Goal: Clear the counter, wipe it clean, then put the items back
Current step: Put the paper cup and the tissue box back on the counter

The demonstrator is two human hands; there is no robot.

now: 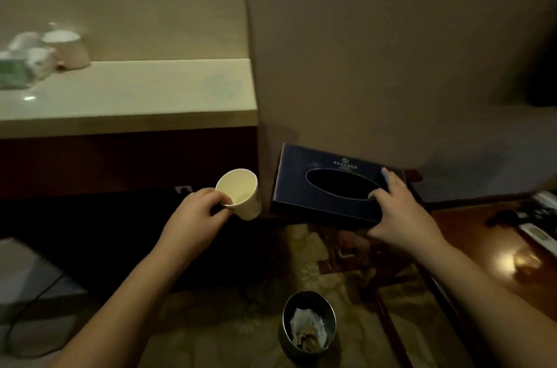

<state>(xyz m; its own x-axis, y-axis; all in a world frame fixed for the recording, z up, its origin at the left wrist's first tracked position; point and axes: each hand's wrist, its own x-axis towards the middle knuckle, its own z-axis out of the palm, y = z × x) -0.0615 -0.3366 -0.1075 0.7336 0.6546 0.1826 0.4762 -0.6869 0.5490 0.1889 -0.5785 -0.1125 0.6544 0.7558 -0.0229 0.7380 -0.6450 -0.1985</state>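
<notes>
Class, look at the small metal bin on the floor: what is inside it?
The metal bin holds crumpled white tissue and some brownish scraps; whatever lies beneath them is covered.

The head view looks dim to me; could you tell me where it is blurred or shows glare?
Head view: dim overall; the cups at the counter's far left are smeared by blur; glare spots sit on the wooden table; the paper cup and tissue box in the hands read fairly sharp.

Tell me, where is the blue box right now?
The box is in the right hand, held in the air right of the cup, below the counter edge and above the bin.
</notes>
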